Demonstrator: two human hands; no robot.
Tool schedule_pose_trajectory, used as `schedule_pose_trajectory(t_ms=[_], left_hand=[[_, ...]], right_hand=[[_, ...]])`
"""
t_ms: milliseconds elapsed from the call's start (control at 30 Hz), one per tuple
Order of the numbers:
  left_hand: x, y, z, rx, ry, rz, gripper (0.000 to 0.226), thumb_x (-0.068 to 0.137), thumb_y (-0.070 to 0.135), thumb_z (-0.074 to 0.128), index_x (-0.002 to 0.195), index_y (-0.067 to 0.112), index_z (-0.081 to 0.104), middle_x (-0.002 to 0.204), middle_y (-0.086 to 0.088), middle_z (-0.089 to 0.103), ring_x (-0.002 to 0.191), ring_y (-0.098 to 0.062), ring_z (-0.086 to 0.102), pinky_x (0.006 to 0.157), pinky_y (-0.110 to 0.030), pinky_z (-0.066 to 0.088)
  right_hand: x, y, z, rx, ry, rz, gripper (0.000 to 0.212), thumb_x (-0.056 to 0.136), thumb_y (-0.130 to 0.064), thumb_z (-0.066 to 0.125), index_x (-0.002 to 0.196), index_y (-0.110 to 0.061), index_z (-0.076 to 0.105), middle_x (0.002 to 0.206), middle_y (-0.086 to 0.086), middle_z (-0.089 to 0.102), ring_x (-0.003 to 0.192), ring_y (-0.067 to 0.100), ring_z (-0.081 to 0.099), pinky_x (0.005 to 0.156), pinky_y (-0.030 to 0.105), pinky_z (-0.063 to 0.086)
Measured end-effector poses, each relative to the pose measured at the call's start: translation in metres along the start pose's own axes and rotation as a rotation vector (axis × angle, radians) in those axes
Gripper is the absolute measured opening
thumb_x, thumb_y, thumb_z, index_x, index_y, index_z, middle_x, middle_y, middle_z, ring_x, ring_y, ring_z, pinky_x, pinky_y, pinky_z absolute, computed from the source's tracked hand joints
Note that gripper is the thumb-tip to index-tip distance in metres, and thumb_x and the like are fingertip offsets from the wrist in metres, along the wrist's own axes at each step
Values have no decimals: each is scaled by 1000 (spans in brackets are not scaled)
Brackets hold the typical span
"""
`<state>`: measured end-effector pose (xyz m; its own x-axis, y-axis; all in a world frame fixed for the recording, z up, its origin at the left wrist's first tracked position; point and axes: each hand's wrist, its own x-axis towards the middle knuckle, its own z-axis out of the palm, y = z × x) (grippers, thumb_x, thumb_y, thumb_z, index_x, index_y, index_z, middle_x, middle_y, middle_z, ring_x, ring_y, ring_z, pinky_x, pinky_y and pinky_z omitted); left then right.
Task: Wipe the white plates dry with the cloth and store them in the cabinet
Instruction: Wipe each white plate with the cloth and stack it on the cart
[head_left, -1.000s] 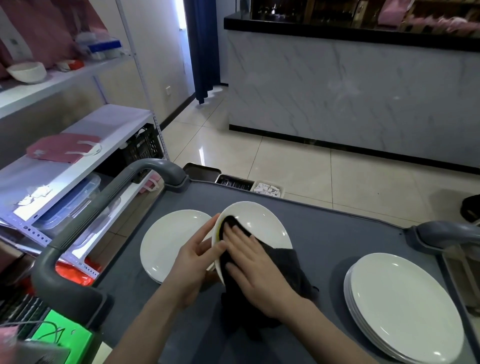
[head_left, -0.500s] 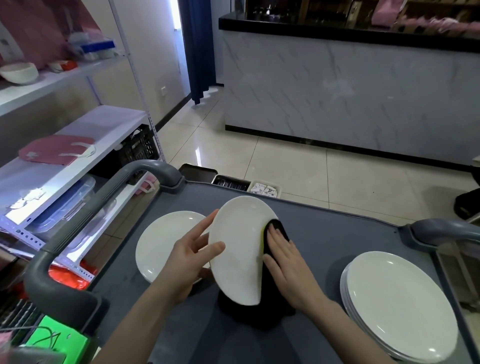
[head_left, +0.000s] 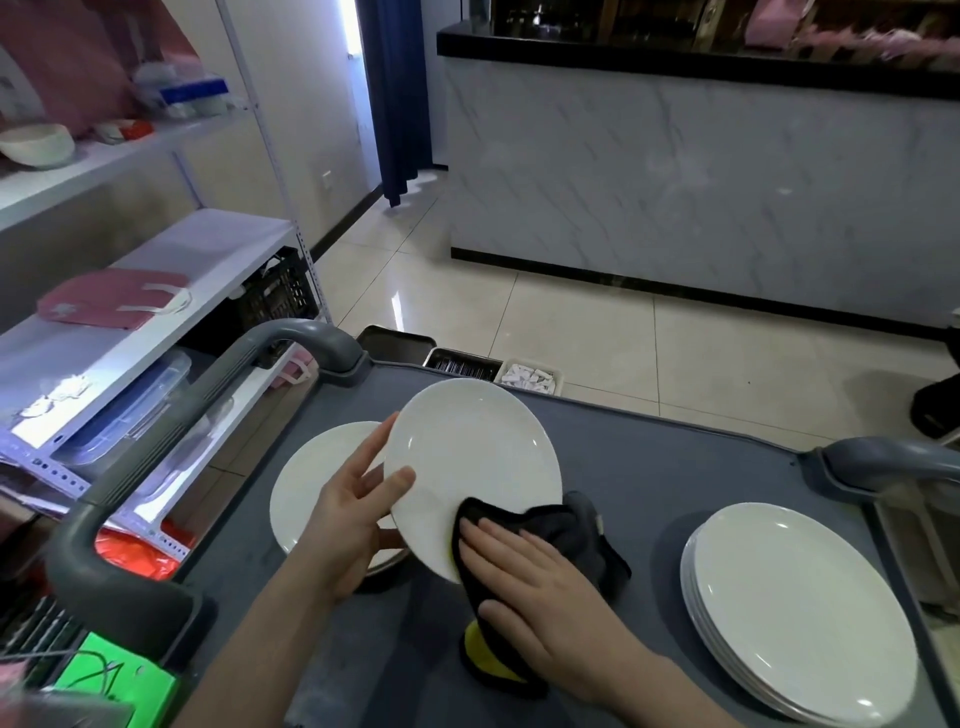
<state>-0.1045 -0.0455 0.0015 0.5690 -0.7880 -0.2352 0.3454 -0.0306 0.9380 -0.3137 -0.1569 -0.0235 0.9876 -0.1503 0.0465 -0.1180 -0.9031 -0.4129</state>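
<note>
On the near side of the scene, a matte grey plastic service cart (head_left: 649, 467) with a raised rim and thick rounded handles at its left and right ends fills the foreground. At its right end lies a stack of round white ceramic plates (head_left: 800, 613), glossy, shallow and neatly aligned. Near the middle, a single round white ceramic plate (head_left: 467, 457) is held up off the cart top, tilted, its smooth, faintly dished face turned toward the camera. Whether its lower edge touches the cart cannot be told, as cloth and hand cover it. Just left of it, a flat white plate (head_left: 317, 483) rests on the cart, partly hidden behind the tilted plate and the hand. A soft, rumpled black cloth with a yellow underside (head_left: 566, 530) is bunched against the tilted plate's lower right rim and trails down toward the near edge. The left hand (head_left: 348, 519) grips the tilted plate at its left rim, thumb on the face and fingers behind. The right hand (head_left: 540, 592) lies flat on the cloth, fingers straight and close together, pressing it against the plate.
</note>
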Motion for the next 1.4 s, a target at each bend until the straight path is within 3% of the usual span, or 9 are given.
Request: schedule_pose_trajectory(t_ms=[300, 467, 567, 700, 900, 1033, 1167, 1267, 1400], left_hand=[[-7, 0, 15, 64, -146, -28, 60, 77, 26, 72, 129, 51, 56, 110, -3, 72, 87, -18, 70, 58, -34, 55], [-5, -6, 21, 17, -183, -61, 59, 79, 25, 72, 132, 45, 56, 109, -2, 72, 86, -15, 70, 60, -29, 55], [-2, -6, 16, 10, -138, -60, 58, 77, 27, 72, 130, 44, 58, 119, -2, 70, 99, -18, 70, 62, -33, 58], [0, -3, 4, -3, -38, -47, 59, 73, 27, 73, 127, 47, 59, 116, -4, 71, 91, -19, 70, 62, -39, 58], [-3, 1, 2, 65, -80, -46, 70, 73, 15, 80, 128, 50, 56, 108, -3, 72, 85, -21, 70, 60, -39, 56], [-7, -2, 8, 95, -144, -64, 68, 74, 9, 67, 127, 51, 57, 104, -4, 73, 83, -21, 72, 58, -34, 55], [-11, -4, 14, 151, -172, -60, 66, 74, 6, 64, 123, 50, 58, 107, -6, 73, 86, -23, 72, 61, -31, 56], [-12, -1, 15, 234, -158, 6, 61, 77, 8, 61, 123, 48, 58, 108, -6, 74, 90, -25, 72, 63, -29, 56], [-14, 3, 16, 397, -132, 151, 55, 82, 13, 57, 122, 51, 57, 109, 0, 74, 94, -19, 71, 69, -28, 57]], right_hand=[[28, 47, -15, 101, 165, 331, 58, 99, -49, 19, 151, -32, 1, 155, -25, -11, 142, -6, -13, 121, 35, 4], [50, 17, -24, 51, 140, 133, 55, 101, -50, 21, 150, -39, 0, 156, -25, -8, 144, -3, -10, 120, 37, 2], [39, -7, -11, 28, 71, -5, 53, 102, -45, 23, 152, -35, 6, 159, -21, -2, 146, 0, -6, 119, 35, 4], [10, -9, 1, 89, 6, -40, 51, 103, -46, 22, 151, -37, 10, 158, -25, -1, 145, -1, -3, 119, 28, 2], [-3, 36, -1, -23, 129, 224, 52, 102, -42, 25, 149, -36, 4, 156, -24, -5, 144, -4, -8, 119, 35, 7], [5, 57, -10, -17, 223, 319, 62, 101, -27, 39, 149, -34, 0, 157, -22, -6, 145, 0, -9, 121, 36, 8], [9, 65, -18, 143, 369, 332, 68, 98, -17, 48, 152, -32, 10, 158, -23, 0, 145, 0, 6, 116, 21, 16], [7, 67, -22, 251, 433, 336, 68, 94, -19, 56, 147, -43, 23, 154, -28, 16, 138, -8, 21, 106, 7, 24], [4, 69, -26, 462, 580, 412, 66, 84, -9, 68, 129, -51, 45, 125, -30, 51, 114, -2, 52, 92, 12, 42]])
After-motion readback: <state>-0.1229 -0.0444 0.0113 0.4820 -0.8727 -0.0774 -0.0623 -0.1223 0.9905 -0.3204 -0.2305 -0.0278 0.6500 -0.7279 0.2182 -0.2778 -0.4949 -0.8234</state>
